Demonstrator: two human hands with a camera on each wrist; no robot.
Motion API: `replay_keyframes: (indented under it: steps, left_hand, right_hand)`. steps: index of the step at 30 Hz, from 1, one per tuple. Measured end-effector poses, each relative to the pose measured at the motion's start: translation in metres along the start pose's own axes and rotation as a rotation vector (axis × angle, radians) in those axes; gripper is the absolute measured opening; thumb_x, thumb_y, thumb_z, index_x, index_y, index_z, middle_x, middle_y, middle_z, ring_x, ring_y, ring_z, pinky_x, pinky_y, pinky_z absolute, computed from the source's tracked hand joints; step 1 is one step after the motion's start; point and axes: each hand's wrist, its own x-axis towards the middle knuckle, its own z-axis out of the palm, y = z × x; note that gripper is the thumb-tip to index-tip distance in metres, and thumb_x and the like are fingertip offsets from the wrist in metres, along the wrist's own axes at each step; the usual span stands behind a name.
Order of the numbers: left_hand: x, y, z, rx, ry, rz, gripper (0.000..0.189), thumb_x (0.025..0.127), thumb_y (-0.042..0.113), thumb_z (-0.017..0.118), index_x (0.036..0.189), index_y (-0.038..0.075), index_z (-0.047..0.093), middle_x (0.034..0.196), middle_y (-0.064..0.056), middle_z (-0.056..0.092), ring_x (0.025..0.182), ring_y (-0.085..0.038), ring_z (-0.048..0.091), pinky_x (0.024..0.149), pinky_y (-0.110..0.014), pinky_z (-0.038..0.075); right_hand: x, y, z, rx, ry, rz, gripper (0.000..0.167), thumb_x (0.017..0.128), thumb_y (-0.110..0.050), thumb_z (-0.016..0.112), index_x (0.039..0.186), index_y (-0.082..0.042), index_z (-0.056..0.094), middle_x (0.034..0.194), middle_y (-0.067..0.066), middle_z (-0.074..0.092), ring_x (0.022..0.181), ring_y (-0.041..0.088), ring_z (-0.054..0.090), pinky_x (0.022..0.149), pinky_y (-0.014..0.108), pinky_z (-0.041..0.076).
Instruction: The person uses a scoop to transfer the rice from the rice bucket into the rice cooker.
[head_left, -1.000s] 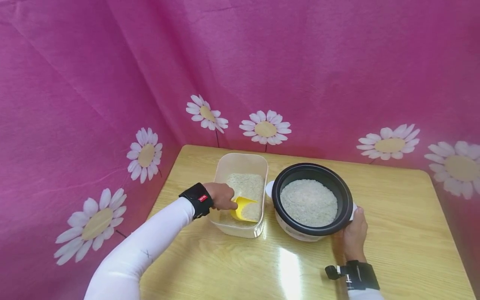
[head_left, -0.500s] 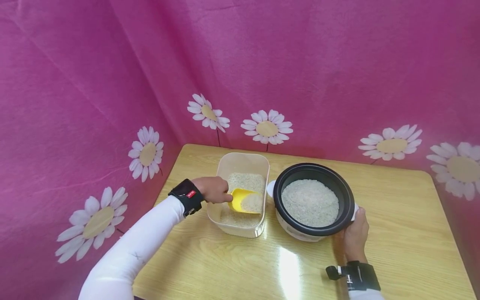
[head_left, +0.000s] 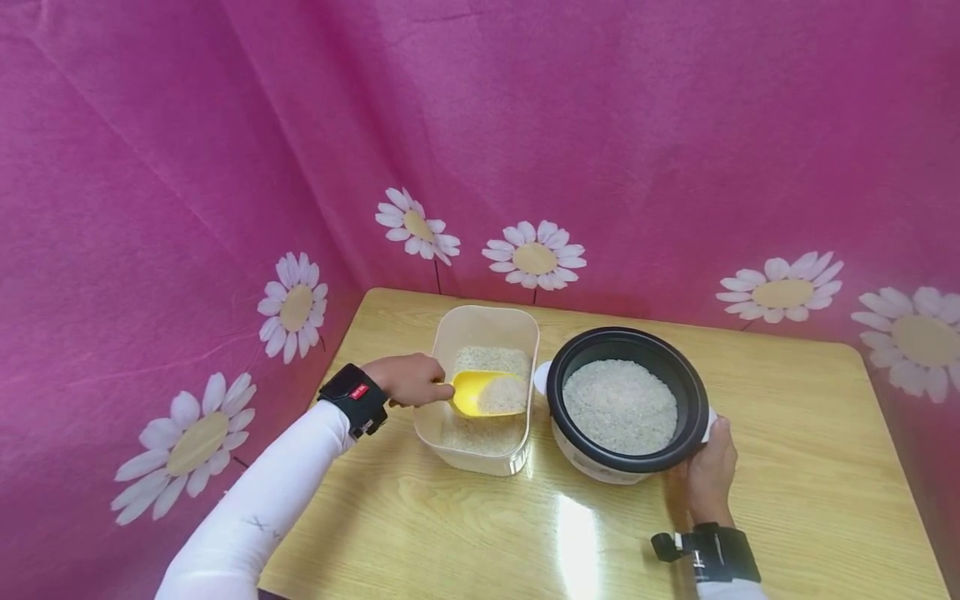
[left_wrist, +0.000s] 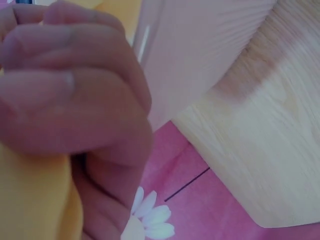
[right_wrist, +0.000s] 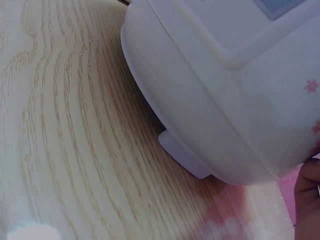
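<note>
My left hand (head_left: pixel 411 380) grips the handle of a yellow scoop (head_left: pixel 467 393), fingers curled round it in the left wrist view. Rice (head_left: pixel 504 395) lies in the scoop's bowl, which is held over a translucent plastic bin (head_left: pixel 486 313) with more rice inside. To the bin's right stands a white rice cooker (head_left: pixel 588 463) with a black inner pot (head_left: pixel 564 342) and a bed of rice (head_left: pixel 621 407) in it. My right hand (head_left: pixel 712 471) holds the cooker's right-side handle; in the right wrist view only part of that hand shows at the edge, beside the cooker's flowered wall.
A wooden table (head_left: pixel 795 433) carries the bin and cooker. Pink cloth (head_left: pixel 637 150) with daisies hangs close behind the table and along its left side. The table's rounded corner also shows in the left wrist view.
My left hand has drawn back up and left, raising the scoop with its rice from the bin's rice to about rim height. The right hand and cooker stay put.
</note>
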Motion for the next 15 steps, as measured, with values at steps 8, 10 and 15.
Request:
replay_keyframes:
  steps: [8,10,15]
  left_hand:
    - [-0.006,-0.008,-0.002,-0.072,0.008,-0.023,0.034,0.1,0.039,0.051,0.091,0.01,0.066,0.063,0.004,0.052,0.048,-0.013,0.047,0.043,-0.024,0.039]
    - [-0.008,-0.011,-0.001,-0.084,0.019,-0.017,0.033,0.1,0.039,0.051,0.087,0.011,0.064,0.062,0.004,0.051,0.047,-0.013,0.047,0.043,-0.024,0.039]
    - [-0.014,-0.017,0.0,-0.124,0.054,0.013,0.034,0.102,0.039,0.051,0.086,0.011,0.063,0.06,0.005,0.049,0.046,-0.012,0.046,0.044,-0.025,0.039]
  right_hand:
    - [0.0,-0.001,-0.003,0.022,-0.02,0.025,0.056,0.11,-0.051,0.021,0.122,-0.025,0.069,0.102,-0.022,0.065,0.098,0.002,0.056,0.088,0.007,0.039]
    - [0.001,0.001,-0.003,0.026,-0.029,0.027,0.057,0.11,-0.052,0.02,0.125,-0.024,0.068,0.104,-0.022,0.065,0.101,0.001,0.056,0.089,0.006,0.039]
    - [0.002,0.001,-0.004,0.033,-0.044,0.038,0.059,0.11,-0.053,0.02,0.127,-0.023,0.068,0.104,-0.021,0.065,0.101,0.002,0.056,0.089,0.007,0.039]
